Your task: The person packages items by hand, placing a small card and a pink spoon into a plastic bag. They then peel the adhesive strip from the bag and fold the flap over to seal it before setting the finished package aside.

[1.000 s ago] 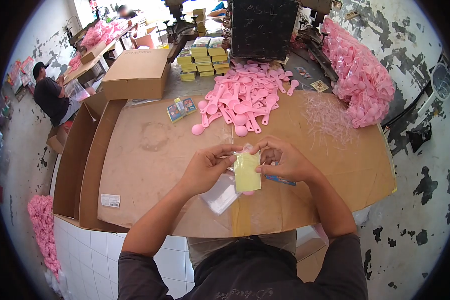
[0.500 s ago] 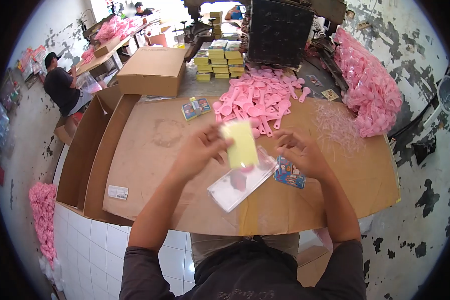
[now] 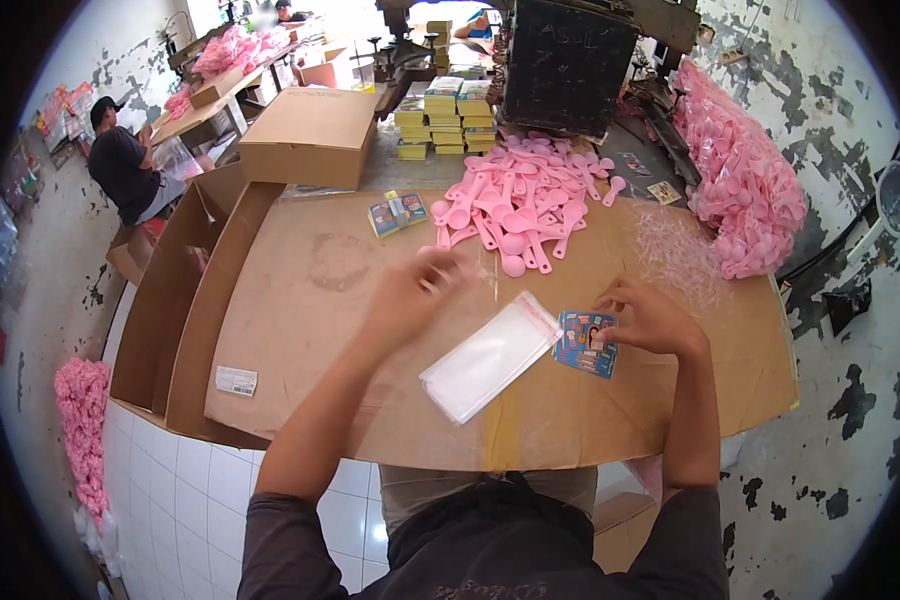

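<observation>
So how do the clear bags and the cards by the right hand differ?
The bags look clear; the cards are blue with colourful pictures. The bags are longer and larger than the cards. The right hand is over the cards, not the bags. Both lie on cardboard.

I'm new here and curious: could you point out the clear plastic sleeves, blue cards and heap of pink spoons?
Clear plastic sleeves (image 3: 489, 359): head view, middle of the top sleeve.
Blue cards (image 3: 581, 348): head view, printed face of the top card.
Heap of pink spoons (image 3: 519, 203): head view, about its middle.
</observation>
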Action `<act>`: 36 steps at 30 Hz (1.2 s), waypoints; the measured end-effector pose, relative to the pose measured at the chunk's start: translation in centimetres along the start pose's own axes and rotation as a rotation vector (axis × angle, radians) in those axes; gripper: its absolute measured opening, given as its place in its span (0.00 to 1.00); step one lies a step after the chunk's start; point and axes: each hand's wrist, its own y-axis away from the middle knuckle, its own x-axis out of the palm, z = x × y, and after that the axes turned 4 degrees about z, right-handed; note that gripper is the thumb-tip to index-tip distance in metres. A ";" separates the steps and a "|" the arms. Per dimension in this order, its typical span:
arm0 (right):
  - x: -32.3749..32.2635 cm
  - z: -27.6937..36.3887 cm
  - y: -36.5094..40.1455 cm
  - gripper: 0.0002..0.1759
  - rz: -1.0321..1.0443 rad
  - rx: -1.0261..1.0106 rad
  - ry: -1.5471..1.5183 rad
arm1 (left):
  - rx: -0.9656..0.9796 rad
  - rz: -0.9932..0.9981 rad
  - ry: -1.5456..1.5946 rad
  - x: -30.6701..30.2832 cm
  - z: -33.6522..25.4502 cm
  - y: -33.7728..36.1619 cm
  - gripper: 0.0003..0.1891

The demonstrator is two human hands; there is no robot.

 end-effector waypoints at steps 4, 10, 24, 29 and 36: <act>0.5 -0.5 -0.5 0.21 0.088 0.044 0.004 | 0.206 0.038 -0.441 5.3 0.2 2.4 0.20; 1.2 -1.3 -1.1 0.18 0.063 0.066 -0.145 | 0.042 0.086 -0.243 5.8 1.2 1.7 0.14; 2.4 0.6 -1.9 0.15 -0.142 0.003 -0.504 | 0.002 0.224 0.699 4.7 1.3 0.8 0.10; 3.9 2.6 -2.8 0.18 -0.241 -0.055 -0.645 | -0.108 0.304 0.691 3.7 -1.5 1.5 0.18; 3.4 4.3 -2.5 0.19 -0.378 -0.094 -0.865 | -0.107 0.256 0.682 4.5 -1.1 1.7 0.24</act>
